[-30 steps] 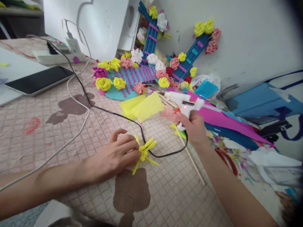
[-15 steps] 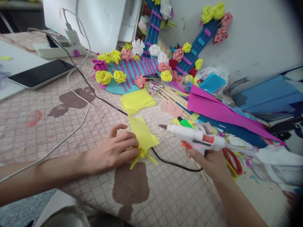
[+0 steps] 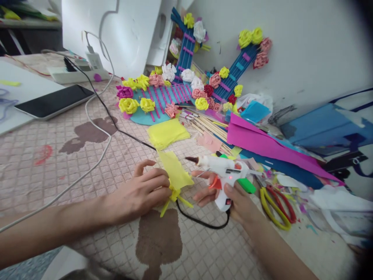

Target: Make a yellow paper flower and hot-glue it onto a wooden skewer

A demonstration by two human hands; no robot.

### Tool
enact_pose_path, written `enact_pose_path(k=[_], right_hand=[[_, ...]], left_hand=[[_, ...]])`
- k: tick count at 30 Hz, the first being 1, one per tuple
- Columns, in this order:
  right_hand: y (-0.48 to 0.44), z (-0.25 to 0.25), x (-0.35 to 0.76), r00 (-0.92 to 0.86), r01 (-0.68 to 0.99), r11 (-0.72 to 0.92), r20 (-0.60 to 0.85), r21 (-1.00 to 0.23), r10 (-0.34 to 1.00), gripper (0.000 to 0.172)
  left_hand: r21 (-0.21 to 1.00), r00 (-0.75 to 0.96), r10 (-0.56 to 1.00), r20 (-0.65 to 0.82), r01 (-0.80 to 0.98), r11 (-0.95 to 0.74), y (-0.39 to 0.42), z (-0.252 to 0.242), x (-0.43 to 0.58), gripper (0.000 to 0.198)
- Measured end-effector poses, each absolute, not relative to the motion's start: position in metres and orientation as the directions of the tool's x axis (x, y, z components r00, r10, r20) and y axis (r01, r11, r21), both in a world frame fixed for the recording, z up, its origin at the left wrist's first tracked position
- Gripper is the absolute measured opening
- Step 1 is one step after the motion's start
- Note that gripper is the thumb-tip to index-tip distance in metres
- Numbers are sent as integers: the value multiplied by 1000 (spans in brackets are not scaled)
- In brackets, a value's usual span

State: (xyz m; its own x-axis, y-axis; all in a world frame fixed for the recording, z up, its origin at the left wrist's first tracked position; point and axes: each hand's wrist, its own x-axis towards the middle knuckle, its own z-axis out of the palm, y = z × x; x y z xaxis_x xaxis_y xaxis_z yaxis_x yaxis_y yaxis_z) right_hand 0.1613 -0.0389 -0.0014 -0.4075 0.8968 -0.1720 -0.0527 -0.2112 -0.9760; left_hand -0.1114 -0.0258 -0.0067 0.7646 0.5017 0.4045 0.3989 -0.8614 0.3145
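My left hand (image 3: 142, 190) rests on the tablecloth, fingers curled and closed on a small yellow paper flower (image 3: 175, 193) with thin strips sticking out toward me. A flat piece of yellow crepe paper (image 3: 174, 171) reaches away from the flower; whether they are joined is hard to see. In my right hand (image 3: 240, 202) is a white hot glue gun (image 3: 230, 175). Thumb and palm grip its handle, while other fingers stretch out past the orange trigger (image 3: 216, 182). The dark nozzle points left, just above the crepe paper and apart from my left hand.
Behind lie a stack of yellow crepe paper (image 3: 168, 134) and a blue guitar-shaped craft (image 3: 166, 101) with paper flowers. Wooden sticks (image 3: 208, 127), magenta paper (image 3: 262, 149) and scissors (image 3: 275, 208) are on the right. A phone (image 3: 55, 101), power strip (image 3: 75, 76) and white cable (image 3: 99, 155) occupy the left.
The glue gun has come left toward the yellow crepe paper and turned, its side now facing me. My right fingers have spread off the trigger. My left hand stays on the flower.
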Motion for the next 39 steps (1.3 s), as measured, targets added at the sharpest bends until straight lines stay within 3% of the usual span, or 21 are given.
enact_pose_path(k=[5,11,15,19,24,30,34,39], right_hand=[[-31,-6,148,-448,-141,-220,-135,-965,884,31],[10,2,139,-206,-234,-23,27,-972,978,32],[35,8,140,-111,-302,-29,5,-953,994,39],[27,12,142,-38,-328,-2,11,-945,999,30],[-8,12,149,-116,-185,51,73,-981,991,26],[-47,4,171,-302,148,-4,-49,-989,952,31],[-62,6,183,-324,395,68,-70,-916,943,29],[-66,21,178,-422,632,260,-43,-730,905,18]], left_hand=[[326,758,512,403,404,-855,-27,-5,-111,23],[339,744,521,419,404,-850,-30,-5,-110,22],[339,729,529,435,412,-846,-30,-5,-110,21],[322,730,523,441,415,-851,-28,-5,-110,19],[320,731,532,427,428,-845,-27,-7,-112,17],[284,740,526,420,443,-850,-25,-8,-114,18],[272,743,510,432,432,-860,-24,-6,-112,16],[258,747,494,445,421,-870,-25,-7,-113,17]])
